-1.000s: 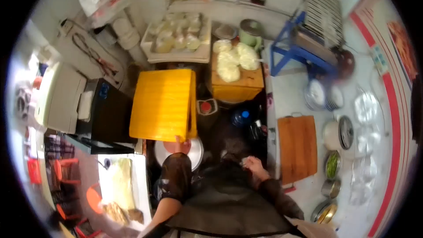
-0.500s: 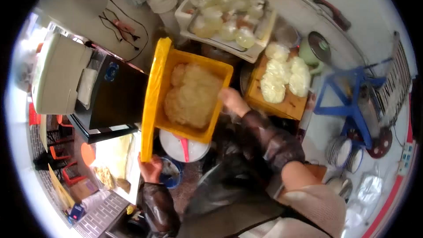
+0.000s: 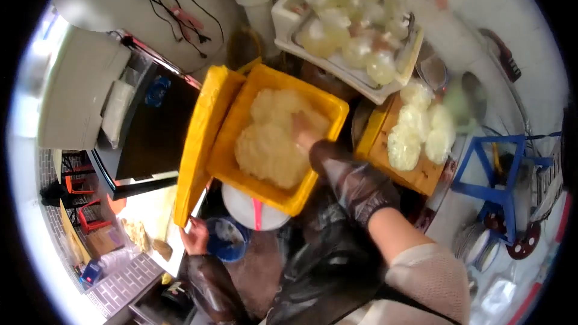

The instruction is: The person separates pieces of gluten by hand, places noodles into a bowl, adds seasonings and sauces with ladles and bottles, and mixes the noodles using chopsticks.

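A yellow bin (image 3: 330,106) stands open in front of me, holding a large pale mass of soft dough (image 3: 271,150). My right hand (image 3: 305,132) reaches inside and touches the top of the dough; its fingers are blurred and partly lost against it. At the bin's left side the yellow lid (image 3: 201,138) is tipped up on edge. My left hand (image 3: 195,238) grips the lower end of that lid. Both forearms wear dark translucent sleeves.
Beneath the bin are a white round lid with a red handle (image 3: 257,210) and a blue bucket (image 3: 227,239). Behind stands a white crate (image 3: 367,87) of filled plastic bags. Bagged pale lumps (image 3: 404,144) lie on a wooden board (image 3: 415,177), near a blue stool (image 3: 489,189).
My right hand has moved from the bin's right rim into the bin, onto the dough. The view has shifted, and my left hand stays on the lid.
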A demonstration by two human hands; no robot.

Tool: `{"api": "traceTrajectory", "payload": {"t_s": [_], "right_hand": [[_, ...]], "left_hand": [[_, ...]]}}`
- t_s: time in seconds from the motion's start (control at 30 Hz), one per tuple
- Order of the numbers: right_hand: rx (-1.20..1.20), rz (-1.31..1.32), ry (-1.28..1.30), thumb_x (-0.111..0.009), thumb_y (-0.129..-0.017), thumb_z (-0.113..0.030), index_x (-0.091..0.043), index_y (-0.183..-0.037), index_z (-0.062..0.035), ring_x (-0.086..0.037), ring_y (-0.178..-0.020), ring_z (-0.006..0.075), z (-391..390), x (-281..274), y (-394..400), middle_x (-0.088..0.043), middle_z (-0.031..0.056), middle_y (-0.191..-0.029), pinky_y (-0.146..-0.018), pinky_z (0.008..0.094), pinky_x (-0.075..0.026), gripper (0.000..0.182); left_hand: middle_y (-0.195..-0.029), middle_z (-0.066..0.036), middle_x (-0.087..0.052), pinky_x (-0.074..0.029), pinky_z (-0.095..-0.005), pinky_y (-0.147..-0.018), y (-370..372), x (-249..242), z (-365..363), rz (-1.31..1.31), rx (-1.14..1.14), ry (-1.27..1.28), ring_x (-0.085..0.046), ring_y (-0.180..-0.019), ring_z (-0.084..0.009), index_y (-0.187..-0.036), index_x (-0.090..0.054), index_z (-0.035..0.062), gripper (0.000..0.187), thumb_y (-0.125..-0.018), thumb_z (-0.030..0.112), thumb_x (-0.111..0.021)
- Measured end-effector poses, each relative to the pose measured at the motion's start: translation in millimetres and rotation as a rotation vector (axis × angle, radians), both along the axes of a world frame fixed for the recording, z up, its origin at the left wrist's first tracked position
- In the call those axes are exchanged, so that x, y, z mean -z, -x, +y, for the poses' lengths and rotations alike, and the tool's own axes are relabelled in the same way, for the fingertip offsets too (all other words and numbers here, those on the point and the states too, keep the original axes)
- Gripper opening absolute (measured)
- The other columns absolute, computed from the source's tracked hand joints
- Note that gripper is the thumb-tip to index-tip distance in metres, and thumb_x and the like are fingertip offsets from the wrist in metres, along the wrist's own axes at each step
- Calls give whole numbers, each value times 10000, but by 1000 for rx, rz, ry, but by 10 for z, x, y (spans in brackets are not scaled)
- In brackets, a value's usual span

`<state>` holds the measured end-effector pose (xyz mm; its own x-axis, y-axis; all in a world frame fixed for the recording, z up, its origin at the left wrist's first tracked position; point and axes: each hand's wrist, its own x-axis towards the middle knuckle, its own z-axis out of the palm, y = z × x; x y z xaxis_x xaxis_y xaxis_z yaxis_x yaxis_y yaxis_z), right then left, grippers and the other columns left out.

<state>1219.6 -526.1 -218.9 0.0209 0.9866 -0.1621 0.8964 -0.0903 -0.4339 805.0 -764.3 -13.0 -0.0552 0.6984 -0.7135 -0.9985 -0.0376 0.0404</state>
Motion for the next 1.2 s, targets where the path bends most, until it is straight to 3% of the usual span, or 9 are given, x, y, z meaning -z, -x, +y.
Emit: {"api": "traceTrajectory", "payload": {"t_s": [0.07, 0.1, 0.37, 0.53, 0.6, 0.67, 0.83, 1.07, 1.2], "right_hand": [[102, 146, -301, -396, -934, -190, -439, -1286, -38, -467, -1181, 326, 435, -76, -49, -516, 202, -1236, -1021, 409, -357, 385], [75, 233, -157, -416, -927, -194, -441, -1284, -39, -472, -1176, 318, 659, -72, -93, -519, 195, -1233, -1014, 404, -364, 390], [124, 991, 87, -581, -867, -228, -450, -1270, -43, -508, -1131, 257, 295, -602, -126, -538, 137, -1207, -954, 364, -422, 462], [83, 1553, 214, -684, -829, -249, -455, -1261, -45, -531, -1102, 219, -1422, -2093, -460, -550, 100, -1191, -916, 338, -458, 529], [213, 1345, 133, -646, -862, -313, -555, -1044, -48, -537, -928, 137, -2233, -2394, -580, -575, 27, -979, -796, 285, -464, 335], [247, 997, -143, -611, -885, -322, -530, -882, -63, -497, -744, 105, -2948, -3150, -650, -497, 3, -752, -665, 276, -437, 271], [470, 385, -475, -579, -891, -243, -502, -896, -33, -514, -812, 232, -4614, -4034, -730, -508, 71, -867, -694, 356, -431, 223], [1064, 385, -636, -441, -944, -434, -548, -884, -39, -500, -794, 214, -6284, -4532, -1491, -503, 99, -824, -766, 359, -423, 414], [1329, -444, -556, -483, -889, -248, -582, -1048, 15, -562, -998, 319, -7383, -3687, -3652, -594, 203, -1031, -898, 400, -431, 322]], "left_hand": [[-965, -104, -619, -482, -325, -778, -202, 47, -205, 160, 133, -14, -569, -894, -208, -1064, -585, 19, 344, -817, 248, -659], [-932, -87, -628, -486, -318, -719, -143, 265, -402, -246, 69, -85, -580, -852, -187, -1016, -601, 42, 292, -848, 280, -625], [-884, -54, -633, -487, -342, -750, -1245, 139, -859, 304, 337, 262, -585, -843, -184, -985, -584, 36, 247, -902, 268, -562], [-1008, -80, -575, -488, -309, -780, -2146, -231, -214, 1516, 756, -261, -569, -939, -194, -1104, -512, 10, 251, -866, 39, -586], [-1132, -90, -535, -454, -314, -834, -2760, -993, -42, 2081, 801, -741, -523, -1032, -213, -1213, -474, 39, 466, -787, 21, -662], [-1220, -91, -484, -425, -321, -870, -3135, -1222, -202, 1846, 990, -979, -476, -1096, -233, -1286, -436, 79, 632, -718, 8, -704], [-925, -50, -605, -486, -259, -685, -3772, -1022, -1092, 1081, 1433, -1268, -569, -775, -123, -1094, -518, 20, 379, -755, -13, -687], [-714, 12, -537, -406, -212, -594, -4340, -1554, -1984, 1042, 1800, -1638, -466, -654, -58, -825, -583, 11, 71, -836, 59, -634], [-701, 29, -527, -408, -228, -594, -4390, -1433, -2395, 1047, 1853, -1554, -455, -662, -59, -801, -581, 19, 82, -826, 74, -636]]}}
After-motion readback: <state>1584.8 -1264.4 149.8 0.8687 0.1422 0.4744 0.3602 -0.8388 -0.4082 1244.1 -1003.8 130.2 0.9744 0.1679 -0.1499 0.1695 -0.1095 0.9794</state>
